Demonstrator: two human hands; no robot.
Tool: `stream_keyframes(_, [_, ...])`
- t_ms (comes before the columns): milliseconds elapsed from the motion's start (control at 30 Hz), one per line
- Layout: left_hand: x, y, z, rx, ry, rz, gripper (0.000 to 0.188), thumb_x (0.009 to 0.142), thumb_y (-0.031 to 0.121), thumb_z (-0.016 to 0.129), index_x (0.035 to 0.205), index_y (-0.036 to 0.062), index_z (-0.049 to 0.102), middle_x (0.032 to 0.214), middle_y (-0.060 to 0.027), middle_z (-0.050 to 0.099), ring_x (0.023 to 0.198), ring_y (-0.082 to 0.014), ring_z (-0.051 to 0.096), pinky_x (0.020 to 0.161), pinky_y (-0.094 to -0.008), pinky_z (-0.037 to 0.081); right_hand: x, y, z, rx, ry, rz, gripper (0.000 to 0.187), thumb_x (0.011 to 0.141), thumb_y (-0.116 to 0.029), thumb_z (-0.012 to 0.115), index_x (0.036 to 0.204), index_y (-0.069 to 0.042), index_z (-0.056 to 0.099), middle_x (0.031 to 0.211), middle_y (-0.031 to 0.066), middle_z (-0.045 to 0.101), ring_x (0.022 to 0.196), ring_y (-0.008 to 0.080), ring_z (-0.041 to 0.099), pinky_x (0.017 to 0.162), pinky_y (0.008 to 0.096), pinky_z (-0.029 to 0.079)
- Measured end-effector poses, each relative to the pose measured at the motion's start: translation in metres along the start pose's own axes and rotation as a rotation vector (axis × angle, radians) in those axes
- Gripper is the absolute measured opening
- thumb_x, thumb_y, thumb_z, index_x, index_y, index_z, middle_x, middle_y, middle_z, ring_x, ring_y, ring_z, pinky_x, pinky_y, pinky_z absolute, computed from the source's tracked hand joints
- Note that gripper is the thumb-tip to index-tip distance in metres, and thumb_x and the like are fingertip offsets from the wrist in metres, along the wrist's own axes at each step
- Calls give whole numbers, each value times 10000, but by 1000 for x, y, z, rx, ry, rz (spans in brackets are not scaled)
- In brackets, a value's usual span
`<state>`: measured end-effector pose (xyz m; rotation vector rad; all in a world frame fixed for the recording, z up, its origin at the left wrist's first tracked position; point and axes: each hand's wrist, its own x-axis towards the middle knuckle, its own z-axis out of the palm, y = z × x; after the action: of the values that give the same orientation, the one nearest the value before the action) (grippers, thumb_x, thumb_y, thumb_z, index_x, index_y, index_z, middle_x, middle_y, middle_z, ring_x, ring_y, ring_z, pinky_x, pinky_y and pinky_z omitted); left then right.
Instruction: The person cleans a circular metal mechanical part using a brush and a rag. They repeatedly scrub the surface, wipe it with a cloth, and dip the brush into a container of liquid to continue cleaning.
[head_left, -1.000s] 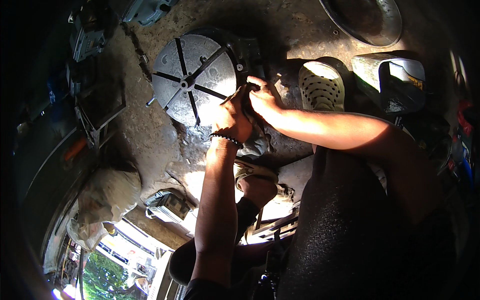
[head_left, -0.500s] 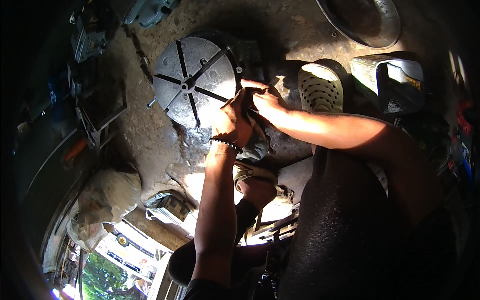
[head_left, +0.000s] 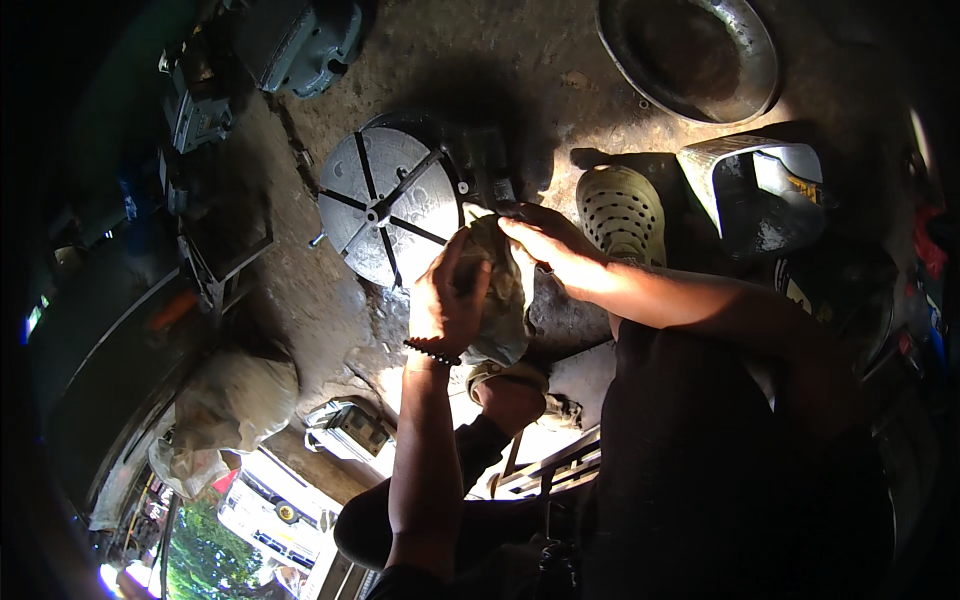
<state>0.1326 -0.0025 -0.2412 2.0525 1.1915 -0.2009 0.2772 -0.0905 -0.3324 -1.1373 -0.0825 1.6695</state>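
A round grey slotted metal plate [head_left: 420,190], like a rotary table, lies on a dark base on the ground. At its near right edge my left hand [head_left: 440,300], with a beaded bracelet at the wrist, has thumb and fingers apart; it touches a crumpled greyish rag [head_left: 503,325]. My right hand [head_left: 560,245] closes on the upper end of that rag, beside the plate's right side. The rag hangs down between both hands. Some fingertips of the right hand are hidden or lost in glare.
A pale clog [head_left: 625,215] is on my right foot, next to a cut-open container [head_left: 700,165]. Farther back lies a round metal pan [head_left: 610,50]. A grey-green metal casting [head_left: 300,60] stands far left, a plastic bag [head_left: 240,390] near left. Strong sunlight patches cross the floor.
My hands, formerly close together at the plate's edge, have moved apart. The rag, mostly hidden below them before, now shows spread between them. The whole view has shifted slightly.
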Motion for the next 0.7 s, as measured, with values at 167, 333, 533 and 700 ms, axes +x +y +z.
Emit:
stream_keyframes(167, [-1, -16, -27, -21, 213, 60, 474, 944, 266, 685, 1320, -8, 591, 1184, -208, 696, 1083, -319, 696, 932, -374, 540, -3, -11, -5, -25, 138, 140, 297, 988, -365, 612, 1086, -87, 653, 896, 10, 653, 784, 91, 602, 662, 253, 463])
stream_keyframes(333, [11, -42, -60, 116, 425, 2, 417, 981, 343, 637, 1198, -12, 665, 1172, -183, 702, 1106, -303, 676, 970, -365, 510, -5, -15, -15, -83, 54, 131, 318, 1007, -398, 564, 1055, -90, 627, 939, 35, 676, 833, 133, 629, 689, 287, 482])
stream_keyframes(533, [36, -70, -84, 150, 678, -112, 455, 945, 436, 654, 1151, 31, 683, 1115, -194, 707, 1011, -347, 692, 890, -404, 525, 1, -18, -23, -92, 34, 163, 403, 1009, -418, 554, 1208, -73, 614, 975, 54, 675, 862, 136, 624, 719, 294, 489])
stream_keyframes(700, [80, -106, -60, 670, 613, -35, 408, 895, 459, 665, 997, 66, 709, 924, -160, 683, 944, -390, 640, 832, -513, 518, 5, -19, -24, -98, -9, 147, 354, 1024, -390, 554, 1197, -94, 640, 918, 9, 679, 779, 78, 614, 663, 238, 476])
